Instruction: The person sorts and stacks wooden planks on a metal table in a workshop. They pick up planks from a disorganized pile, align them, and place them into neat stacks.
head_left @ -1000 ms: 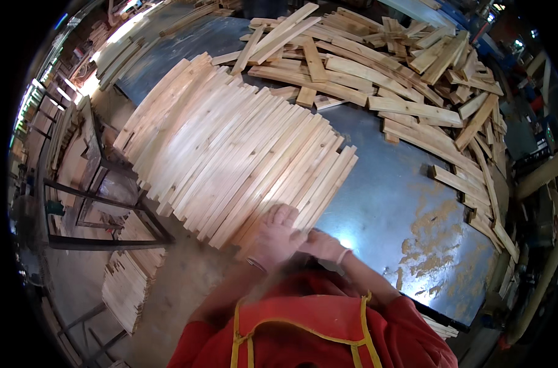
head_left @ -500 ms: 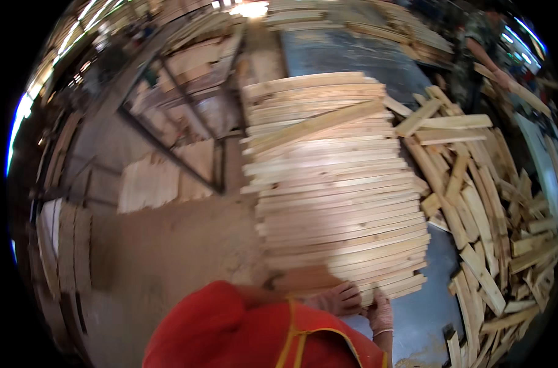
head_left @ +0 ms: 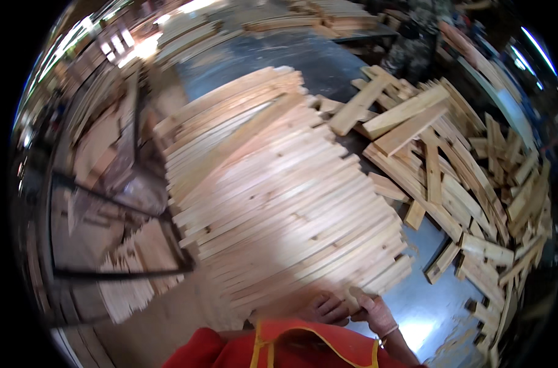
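Many narrow pale wooden strips (head_left: 285,202) lie side by side in a wide layer in front of me, their ends uneven. At its near edge is my left hand (head_left: 326,308), with fingers curled over the wood; what lies under them is hidden. Just to its right, my right hand (head_left: 375,314) is closed at the end of the nearest strip, thumb and fingers bent against the wood. One darker strip (head_left: 236,147) lies slantwise on top of the far part of the layer.
Loose wooden pieces (head_left: 435,175) are heaped on the right of the metal tabletop (head_left: 407,306). A dark metal frame (head_left: 122,274) stands at left beside more stacked wood (head_left: 135,264). Beyond the heap stands a person in camouflage clothing (head_left: 410,52).
My view has turned to the right, so the strip layer now appears slanted and farther left. Both hands remain at its near edge; my right hand has tilted, with its thumb toward the left.
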The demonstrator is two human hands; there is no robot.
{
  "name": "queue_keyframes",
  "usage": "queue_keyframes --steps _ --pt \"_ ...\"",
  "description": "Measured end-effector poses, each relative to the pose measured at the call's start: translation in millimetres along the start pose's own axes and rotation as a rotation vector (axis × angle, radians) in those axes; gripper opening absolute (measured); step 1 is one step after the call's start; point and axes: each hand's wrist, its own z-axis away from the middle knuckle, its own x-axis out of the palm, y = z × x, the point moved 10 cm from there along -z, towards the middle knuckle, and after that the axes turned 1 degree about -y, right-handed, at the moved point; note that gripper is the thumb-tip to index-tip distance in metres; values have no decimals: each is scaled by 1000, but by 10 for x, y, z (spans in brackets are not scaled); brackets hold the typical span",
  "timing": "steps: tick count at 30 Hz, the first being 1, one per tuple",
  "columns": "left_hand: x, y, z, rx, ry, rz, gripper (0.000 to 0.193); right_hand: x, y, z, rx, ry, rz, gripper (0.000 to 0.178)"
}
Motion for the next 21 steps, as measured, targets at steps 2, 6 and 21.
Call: queue_keyframes --steps 2,6,21 --pt "-232 -450 75 -28 -10 -46 48 349 -388 -182 -53 -7 14 54" --pt "-1058 -1415 193 -158 59 -106 47 1137 -1121 -602 -159 -65 67 57" --pt "-2390 -4722 296 -599 1 -427 80 2922 -3634 -2707 -353 105 217 65"
